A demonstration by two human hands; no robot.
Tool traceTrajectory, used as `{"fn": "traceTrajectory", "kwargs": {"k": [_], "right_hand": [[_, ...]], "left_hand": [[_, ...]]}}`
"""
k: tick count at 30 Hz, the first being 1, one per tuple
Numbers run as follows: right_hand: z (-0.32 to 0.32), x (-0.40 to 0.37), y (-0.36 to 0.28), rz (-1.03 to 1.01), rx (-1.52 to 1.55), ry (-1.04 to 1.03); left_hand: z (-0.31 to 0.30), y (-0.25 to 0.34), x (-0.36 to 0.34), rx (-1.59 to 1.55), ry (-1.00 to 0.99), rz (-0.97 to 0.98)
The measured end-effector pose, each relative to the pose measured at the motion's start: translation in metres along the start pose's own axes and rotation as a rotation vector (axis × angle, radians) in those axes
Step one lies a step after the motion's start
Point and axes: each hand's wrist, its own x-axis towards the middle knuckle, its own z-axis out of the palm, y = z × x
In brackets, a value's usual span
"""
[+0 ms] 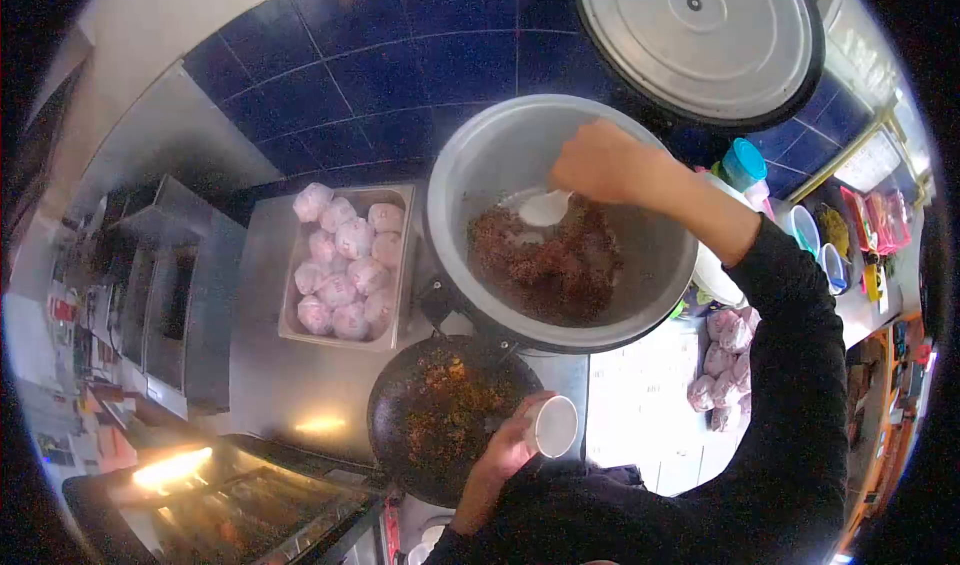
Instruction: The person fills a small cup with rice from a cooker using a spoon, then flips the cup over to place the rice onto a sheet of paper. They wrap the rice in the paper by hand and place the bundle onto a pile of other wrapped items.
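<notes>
Inside a large deep metal pot, my right hand is closed around a white rice paddle. Its blade touches dark reddish-brown rice at the pot's bottom; the handle is hidden by my fingers. Lower down, my left hand grips a white cup with its mouth turned up toward me. The cup looks empty. Just left of that hand lies a black wok with brown, crumbly food in it.
A steel tray of several wrapped round bundles stands left of the pot. A big round lid leans behind it. More wrapped bundles sit at right. A lit glass display case is at lower left.
</notes>
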Motion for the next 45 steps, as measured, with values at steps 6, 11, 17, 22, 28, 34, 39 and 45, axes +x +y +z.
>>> {"fn": "traceTrajectory", "kwargs": {"k": [6, 11, 17, 22, 28, 34, 39, 45], "right_hand": [[0.109, 0.003, -0.045, -0.26, -0.07, -0.167], [0.017, -0.018, -0.009, -0.078, -0.017, -0.224], [0.068, -0.019, -0.059, -0.293, 0.039, -0.307], [0.024, -0.014, -0.004, -0.03, -0.04, -0.352], [0.119, 0.001, 0.012, -0.014, -0.085, -0.506], [0.134, 0.018, -0.002, -0.137, 0.39, -0.674], [0.09, 0.013, 0.019, -0.046, 0.124, -0.573], [0.131, 0.016, 0.024, -0.014, -0.115, -0.476]], "left_hand": [[0.001, 0.002, 0.007, 0.035, -0.033, -0.012], [0.004, -0.001, -0.001, -0.035, 0.017, -0.013], [0.006, 0.006, 0.008, 0.007, -0.052, -0.024], [0.001, 0.004, 0.003, -0.038, -0.046, -0.028], [-0.006, -0.001, 0.006, 0.0, -0.001, 0.005], [-0.008, -0.002, 0.003, 0.013, 0.002, 0.026], [-0.013, -0.002, -0.001, 0.004, -0.006, 0.048], [-0.016, -0.001, 0.0, -0.021, -0.02, 0.043]]}}
